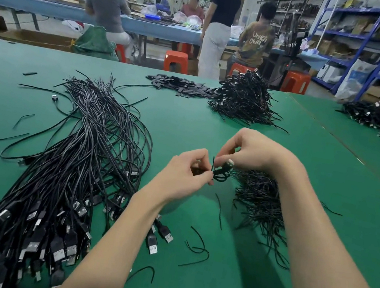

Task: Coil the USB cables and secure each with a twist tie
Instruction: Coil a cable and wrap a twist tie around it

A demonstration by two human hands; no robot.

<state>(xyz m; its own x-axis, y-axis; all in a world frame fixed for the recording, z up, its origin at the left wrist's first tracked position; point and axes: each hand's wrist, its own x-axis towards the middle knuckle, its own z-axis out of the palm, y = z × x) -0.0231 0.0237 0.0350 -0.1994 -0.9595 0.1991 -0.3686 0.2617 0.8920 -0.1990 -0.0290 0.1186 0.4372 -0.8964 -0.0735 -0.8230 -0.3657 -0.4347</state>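
Hovering above the green table (210, 134), both forearms reach forward and meet. The left hand (185, 170) pinches a small coiled cable (221, 174) and its twist tie (213, 164); the right hand (249, 150), fingers curled, grips the coil's other side, beside a pile of ties (260, 200).

The left hand (187, 168) and right hand (245, 150) hide most of the coiled cable (220, 174); whether a twist tie circles it cannot be told. The bundle of uncoiled cables (65, 173) runs off the table's (211, 127) near-left edge, cut by the picture's bottom.

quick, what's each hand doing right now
Left hand: pinching the twist tie at the coiled cable.
Right hand: gripping the coiled cable.
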